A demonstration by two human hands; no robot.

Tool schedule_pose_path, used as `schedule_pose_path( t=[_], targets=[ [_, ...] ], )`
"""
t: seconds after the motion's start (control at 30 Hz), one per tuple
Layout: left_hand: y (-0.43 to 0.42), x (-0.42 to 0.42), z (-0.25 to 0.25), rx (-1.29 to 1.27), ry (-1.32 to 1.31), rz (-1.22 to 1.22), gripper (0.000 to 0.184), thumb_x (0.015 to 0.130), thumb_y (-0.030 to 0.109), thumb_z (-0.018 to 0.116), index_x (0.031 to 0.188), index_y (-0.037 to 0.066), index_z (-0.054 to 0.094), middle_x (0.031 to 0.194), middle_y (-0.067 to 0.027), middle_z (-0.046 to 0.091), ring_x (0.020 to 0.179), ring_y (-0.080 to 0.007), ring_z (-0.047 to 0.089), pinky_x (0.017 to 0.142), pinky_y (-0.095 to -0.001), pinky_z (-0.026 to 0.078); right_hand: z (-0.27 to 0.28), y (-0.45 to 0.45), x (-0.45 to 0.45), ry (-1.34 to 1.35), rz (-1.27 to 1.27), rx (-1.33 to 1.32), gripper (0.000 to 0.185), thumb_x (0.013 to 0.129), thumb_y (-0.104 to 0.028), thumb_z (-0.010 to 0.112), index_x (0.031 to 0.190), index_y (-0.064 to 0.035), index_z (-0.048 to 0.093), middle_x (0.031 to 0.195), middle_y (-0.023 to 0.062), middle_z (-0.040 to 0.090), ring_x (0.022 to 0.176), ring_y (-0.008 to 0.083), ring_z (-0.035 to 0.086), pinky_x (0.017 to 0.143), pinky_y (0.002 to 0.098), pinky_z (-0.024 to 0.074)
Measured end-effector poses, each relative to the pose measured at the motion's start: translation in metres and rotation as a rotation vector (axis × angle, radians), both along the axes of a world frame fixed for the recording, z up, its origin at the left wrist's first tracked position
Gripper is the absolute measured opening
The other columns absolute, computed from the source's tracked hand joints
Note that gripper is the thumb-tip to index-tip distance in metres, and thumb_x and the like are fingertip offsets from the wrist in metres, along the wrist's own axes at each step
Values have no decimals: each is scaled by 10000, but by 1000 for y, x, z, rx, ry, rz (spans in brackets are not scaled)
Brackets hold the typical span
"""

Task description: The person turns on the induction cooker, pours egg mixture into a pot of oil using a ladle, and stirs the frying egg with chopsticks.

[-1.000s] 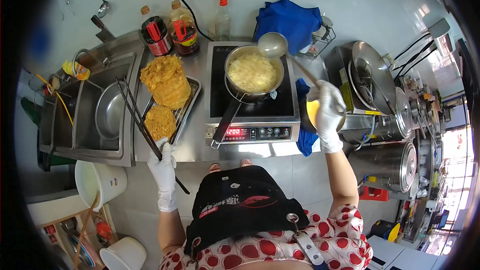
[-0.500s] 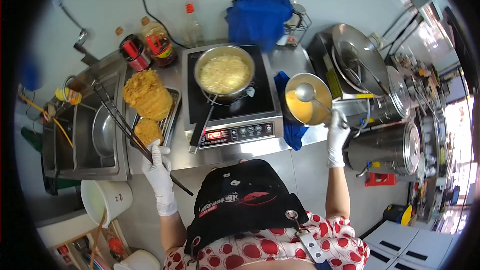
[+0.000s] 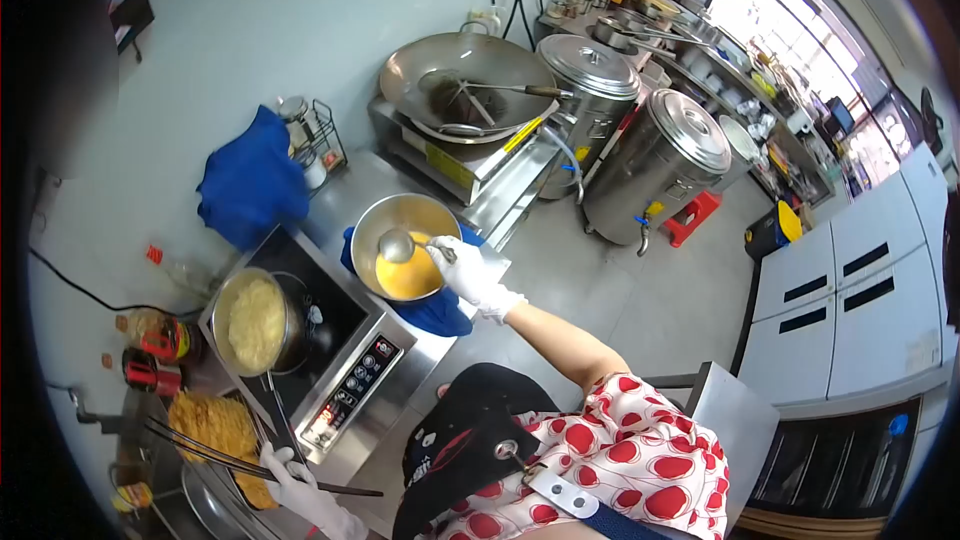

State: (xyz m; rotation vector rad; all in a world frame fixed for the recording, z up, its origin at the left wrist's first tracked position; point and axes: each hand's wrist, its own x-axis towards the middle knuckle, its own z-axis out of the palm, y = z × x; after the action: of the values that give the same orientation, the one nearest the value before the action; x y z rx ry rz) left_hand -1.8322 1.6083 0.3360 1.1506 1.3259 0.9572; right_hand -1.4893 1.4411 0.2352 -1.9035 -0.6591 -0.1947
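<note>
My left hand (image 3: pixel 300 492), in a white glove, is closed around a pair of long dark chopsticks (image 3: pixel 215 456). Their tips reach over golden fried food (image 3: pixel 212 424) on a rack at the lower left. My gloved right hand (image 3: pixel 470 274) grips the handle of a ladle (image 3: pixel 397 246). The ladle's bowl is inside a steel pot (image 3: pixel 372 221), over yellow liquid (image 3: pixel 410 278). Beneath that pot lies a blue cloth (image 3: pixel 440 315). A smaller saucepan (image 3: pixel 272 372) with pale, bubbling food stands on the induction cooker (image 3: pixel 352 392), its handle pointing towards me.
Behind the pot, a large wok (image 3: pixel 400 75) rests on a stove. Tall lidded steel barrels (image 3: pixel 640 185) stand to the right, near a red stool (image 3: pixel 692 218). Bottles (image 3: pixel 165 335) and another blue cloth (image 3: pixel 250 180) are by the wall. White cabinets (image 3: pixel 850 285) line the far right.
My view has swung to the right, bringing the barrels and cabinets further in. Both hands keep their holds; the ladle is still in the pot.
</note>
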Motion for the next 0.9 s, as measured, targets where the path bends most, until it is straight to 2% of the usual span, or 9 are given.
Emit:
schedule_pose_path(
  t=[0.07,0.13,0.23,0.37,0.43,0.53,0.6,0.67,0.9],
  targets=[
    [-3,5,-1,12,-31,-22,259,924,237,499,1101,69,587,802,-1,543,466,-13,332,386,-158,217,-10,4,4,80,-54,96,168,855,-183,580,899,-26,619,828,154,642,721,296,625,638,341,492],
    [-3,13,-4,21,-51,-42,275,937,261,492,1110,67,583,780,1,541,455,-6,321,376,-155,202,-15,3,10,351,-141,47,174,868,-160,590,948,-10,625,844,130,658,751,184,617,697,281,475],
    [-1,19,-8,33,-91,-65,278,943,263,484,1109,63,582,769,2,540,447,-7,313,377,-154,204,-10,-2,11,467,-167,156,179,857,-165,602,943,-11,631,828,110,663,754,168,614,703,278,474],
    [-3,26,-14,73,-171,-97,276,940,235,495,1099,21,567,713,8,492,469,-5,292,402,-153,192,-14,-13,14,394,-212,57,193,841,-178,618,925,-6,638,832,79,663,755,157,610,707,278,473],
    [2,24,-22,48,-184,-112,252,930,236,511,1096,57,577,750,8,519,467,-12,308,404,-148,222,-23,-17,17,442,-198,132,215,832,-198,628,941,-12,640,841,76,663,760,150,608,706,281,475],
    [-11,44,14,29,-60,-33,187,888,239,555,957,80,626,744,30,501,541,-14,349,453,-156,258,-15,-19,14,495,-209,145,240,806,-206,658,966,-27,642,859,64,648,775,159,590,706,284,472],
    [0,42,13,-25,-179,-73,177,894,241,550,956,94,625,712,36,516,545,0,367,447,-141,251,-22,-19,17,359,-151,147,273,830,-210,638,1035,-30,634,807,51,629,692,122,551,626,271,461],
    [12,40,15,-10,-202,-134,178,924,198,520,986,54,603,746,-13,575,506,2,398,392,-125,264,-14,-27,5,560,-98,183,312,837,-200,634,1075,0,609,736,21,584,564,59,492,505,218,414],
    [36,56,26,-72,-550,-329,391,978,319,375,1040,-20,559,771,-109,606,461,-76,454,369,-182,311,-19,-55,-73,787,-71,51,271,871,-125,595,1101,16,567,774,15,571,619,52,495,528,205,403]
  ],
)
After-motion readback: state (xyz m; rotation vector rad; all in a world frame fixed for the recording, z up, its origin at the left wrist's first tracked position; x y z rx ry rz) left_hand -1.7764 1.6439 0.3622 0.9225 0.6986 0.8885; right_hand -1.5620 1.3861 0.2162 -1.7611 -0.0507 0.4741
